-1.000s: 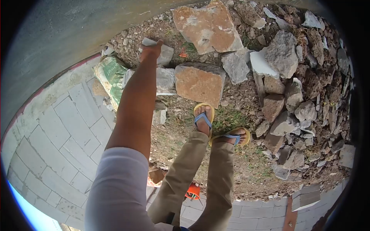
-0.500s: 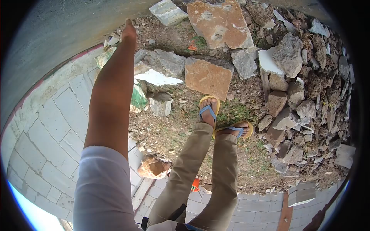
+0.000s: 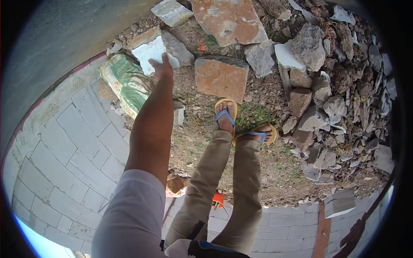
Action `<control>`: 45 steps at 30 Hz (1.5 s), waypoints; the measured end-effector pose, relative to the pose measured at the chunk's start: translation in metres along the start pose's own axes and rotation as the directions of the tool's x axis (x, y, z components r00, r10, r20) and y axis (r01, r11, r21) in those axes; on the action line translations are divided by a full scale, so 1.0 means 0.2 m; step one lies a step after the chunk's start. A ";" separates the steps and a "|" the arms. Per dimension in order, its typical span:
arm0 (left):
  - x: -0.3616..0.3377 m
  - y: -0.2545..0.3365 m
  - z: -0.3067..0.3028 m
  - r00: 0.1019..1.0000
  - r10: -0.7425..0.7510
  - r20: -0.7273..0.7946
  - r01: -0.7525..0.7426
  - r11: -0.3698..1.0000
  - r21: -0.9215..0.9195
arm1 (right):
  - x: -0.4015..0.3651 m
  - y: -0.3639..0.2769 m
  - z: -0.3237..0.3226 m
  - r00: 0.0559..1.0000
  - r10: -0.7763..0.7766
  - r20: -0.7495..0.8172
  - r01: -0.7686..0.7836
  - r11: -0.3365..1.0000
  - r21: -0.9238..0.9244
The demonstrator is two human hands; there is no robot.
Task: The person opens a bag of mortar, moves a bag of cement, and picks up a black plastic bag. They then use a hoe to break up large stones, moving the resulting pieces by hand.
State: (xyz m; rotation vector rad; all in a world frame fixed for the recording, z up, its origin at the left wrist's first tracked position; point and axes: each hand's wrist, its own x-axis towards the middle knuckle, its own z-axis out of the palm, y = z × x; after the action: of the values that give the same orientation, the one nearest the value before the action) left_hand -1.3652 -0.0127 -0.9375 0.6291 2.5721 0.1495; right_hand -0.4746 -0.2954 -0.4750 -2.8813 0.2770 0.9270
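My left arm reaches forward, and my left hand [image 3: 162,70] is closed on the near edge of a broken stone slab [image 3: 148,50]. The slab has a flat white face, a brownish far edge and a rough grey side. My thumb lies over the white face; some fingers are hidden. Right under the slab, a green and white woven sack [image 3: 127,81] lies crumpled. To the right of my hand is a flat orange-brown stone block [image 3: 221,78]. A small grey-white stone [image 3: 178,114] shows partly behind my forearm. I cannot see my right hand.
A rubble heap [image 3: 325,103] fills the right side. A large brown slab [image 3: 230,21] lies far ahead. My sandalled feet [image 3: 226,116] stand on gravel and grass. A grey wall [image 3: 73,38] borders the left, above block paving [image 3: 64,159]. An orange object [image 3: 218,199] sits behind my legs.
My left hand has come back from beyond the slab and now grips its near edge. The slab has turned, showing more of its white face. The view has shifted slightly.
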 end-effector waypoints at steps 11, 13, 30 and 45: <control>-0.76 -0.66 -0.53 0.756 -0.263 0.599 0.246 0.963 0.112 | 0.43 0.32 0.00 0.979 -0.067 0.194 0.006 0.955 0.297; -1.07 -0.79 -0.53 0.744 -0.187 0.641 0.152 0.982 0.109 | 0.28 0.26 0.18 0.984 -0.058 0.166 -0.007 0.930 0.367; -2.55 0.40 -1.11 0.002 0.497 0.867 -0.281 0.833 -0.477 | -1.20 0.03 1.33 0.990 -0.117 -0.084 0.136 0.951 0.277; -3.17 0.52 -0.51 0.142 0.249 0.958 -0.494 0.857 -0.150 | -0.70 -0.01 1.30 0.802 -0.213 0.558 -0.217 0.767 0.604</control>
State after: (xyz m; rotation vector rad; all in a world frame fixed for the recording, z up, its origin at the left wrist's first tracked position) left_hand -0.8800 -0.2109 -0.5531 1.0260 1.1211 -0.2951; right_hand -0.7336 -0.2340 -0.6023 -1.8364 0.4292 1.3600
